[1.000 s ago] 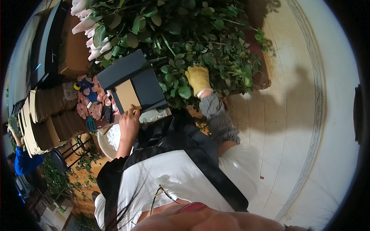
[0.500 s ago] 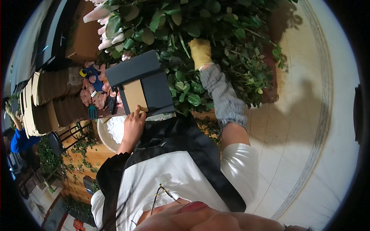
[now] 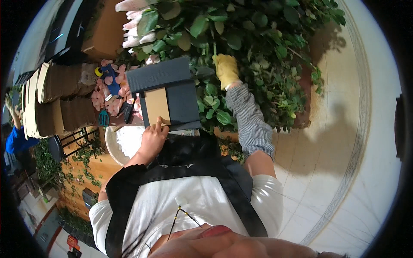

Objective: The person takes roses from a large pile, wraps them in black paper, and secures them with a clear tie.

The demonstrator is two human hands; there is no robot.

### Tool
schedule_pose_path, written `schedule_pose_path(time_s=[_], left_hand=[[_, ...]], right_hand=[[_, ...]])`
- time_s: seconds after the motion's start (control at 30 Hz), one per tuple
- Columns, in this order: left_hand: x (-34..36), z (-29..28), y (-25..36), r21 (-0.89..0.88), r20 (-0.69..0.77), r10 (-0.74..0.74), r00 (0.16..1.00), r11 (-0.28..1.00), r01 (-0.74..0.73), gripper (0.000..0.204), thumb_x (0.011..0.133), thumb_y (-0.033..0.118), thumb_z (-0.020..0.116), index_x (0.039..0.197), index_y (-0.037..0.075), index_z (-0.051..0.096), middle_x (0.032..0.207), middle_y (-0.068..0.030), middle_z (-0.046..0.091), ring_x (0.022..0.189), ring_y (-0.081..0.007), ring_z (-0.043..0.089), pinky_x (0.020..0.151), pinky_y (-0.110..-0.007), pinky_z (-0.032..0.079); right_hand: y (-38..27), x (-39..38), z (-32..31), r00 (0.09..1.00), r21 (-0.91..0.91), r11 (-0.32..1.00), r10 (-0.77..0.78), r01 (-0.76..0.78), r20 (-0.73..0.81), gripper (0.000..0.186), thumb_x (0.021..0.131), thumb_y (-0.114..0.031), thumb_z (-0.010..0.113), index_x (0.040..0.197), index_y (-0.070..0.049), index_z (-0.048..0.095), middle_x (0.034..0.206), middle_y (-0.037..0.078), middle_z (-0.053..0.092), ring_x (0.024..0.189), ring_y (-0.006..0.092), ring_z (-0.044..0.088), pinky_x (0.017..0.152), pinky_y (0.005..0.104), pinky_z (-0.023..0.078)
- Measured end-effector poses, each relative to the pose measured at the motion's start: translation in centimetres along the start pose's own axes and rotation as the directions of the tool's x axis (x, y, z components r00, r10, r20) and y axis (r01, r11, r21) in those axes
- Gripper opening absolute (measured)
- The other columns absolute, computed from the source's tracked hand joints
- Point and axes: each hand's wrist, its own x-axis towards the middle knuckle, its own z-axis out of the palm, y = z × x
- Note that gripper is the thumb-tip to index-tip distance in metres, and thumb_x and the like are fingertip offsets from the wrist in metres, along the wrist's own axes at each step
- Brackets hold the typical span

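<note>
My left hand (image 3: 154,139) is bare and rests at the near edge of a tan cardboard piece (image 3: 157,105). Its index finger is stretched out on the card and the other fingers are bent, gripping nothing I can see. Under the card lies a dark corrugated sheet (image 3: 184,103) with its far part folded over. My right hand (image 3: 226,71), in a yellow glove with a striped grey sleeve, is closed round a green flower stem (image 3: 214,46) among the leaves. The lower stem is lost in the foliage (image 3: 258,38). Pale pink sleeved flower heads (image 3: 140,30) stick out at the upper left.
Left of the sheet lie pink petals (image 3: 114,105), teal-handled scissors (image 3: 103,117), a black tool (image 3: 128,112) and a yellow tape measure (image 3: 99,72). Stacked cardboard (image 3: 69,116) stands farther left. A round tub (image 3: 112,148) with white material sits below. Another person's blue sleeve (image 3: 19,139) shows far left.
The whole view has shifted slightly. My right fist now has a stem rising from it, which stood beside it before. My left hand stays on the card.
</note>
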Motion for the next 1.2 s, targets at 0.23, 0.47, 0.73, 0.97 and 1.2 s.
schedule_pose_path(time_s=[0.23,0.47,0.73,0.97,1.2], left_hand=[[-0.3,0.4,0.3,-0.011,-0.062,-0.020,0.998,1.000,0.020,0.013,0.081,0.013,0.063,0.091,0.005,0.059,0.128,-0.0301,0.065,0.076,-0.0226,0.067,0.068,-0.034,0.055],[0.3,-0.4,-0.5,-0.015,-0.090,0.026,0.996,1.000,-0.027,0.017,0.079,0.012,0.062,0.094,0.004,0.061,0.128,-0.0330,0.064,0.077,-0.0230,0.067,0.068,-0.032,0.055],[3.4,-2.4,-6.0,-0.659,0.208,-0.183,0.961,0.699,0.276,0.048,0.098,0.043,0.067,0.122,0.002,0.062,0.120,-0.0189,0.059,0.100,-0.0407,0.067,0.085,-0.046,0.055],[5.9,-0.5,-11.2,-0.845,0.535,0.009,0.845,-0.003,0.535,0.077,0.108,0.066,0.029,0.134,-0.001,0.056,0.098,-0.0173,0.070,0.087,-0.0224,0.067,0.085,-0.037,0.054],[6.0,-2.3,-10.6,-0.866,0.323,0.187,0.928,0.455,0.210,0.053,0.094,0.022,0.076,0.142,0.008,0.058,0.130,-0.0111,0.065,0.120,-0.0282,0.062,0.107,-0.039,0.046]], right_hand=[[5.0,-6.2,-9.8,0.916,-0.145,0.989,-0.039,-0.022,-0.400,0.027,0.081,-0.001,0.070,0.106,-0.008,0.075,0.086,0.013,0.072,0.084,0.0327,0.069,0.100,0.0477,0.052],[5.5,-14.6,-21.4,0.952,-0.139,0.980,0.096,-0.141,-0.290,0.038,0.077,0.004,0.073,0.114,-0.008,0.074,0.100,0.015,0.073,0.098,0.0345,0.068,0.106,0.0475,0.051],[2.8,-19.6,-21.6,0.941,0.182,0.981,0.123,-0.067,-0.315,0.032,0.085,0.002,0.062,0.116,-0.004,0.068,0.106,0.019,0.066,0.115,0.0398,0.061,0.113,0.0523,0.044],[3.9,-19.7,-20.1,0.984,0.227,0.970,-0.045,0.083,-0.170,0.035,0.070,0.017,0.053,0.095,-0.003,0.066,0.080,0.016,0.061,0.080,0.0364,0.063,0.107,0.0519,0.051],[-1.7,-18.5,-5.8,0.997,0.331,0.941,0.072,-0.071,0.007,0.038,0.083,0.008,0.068,0.115,-0.012,0.074,0.104,0.015,0.073,0.101,0.0349,0.069,0.101,0.0419,0.053]])
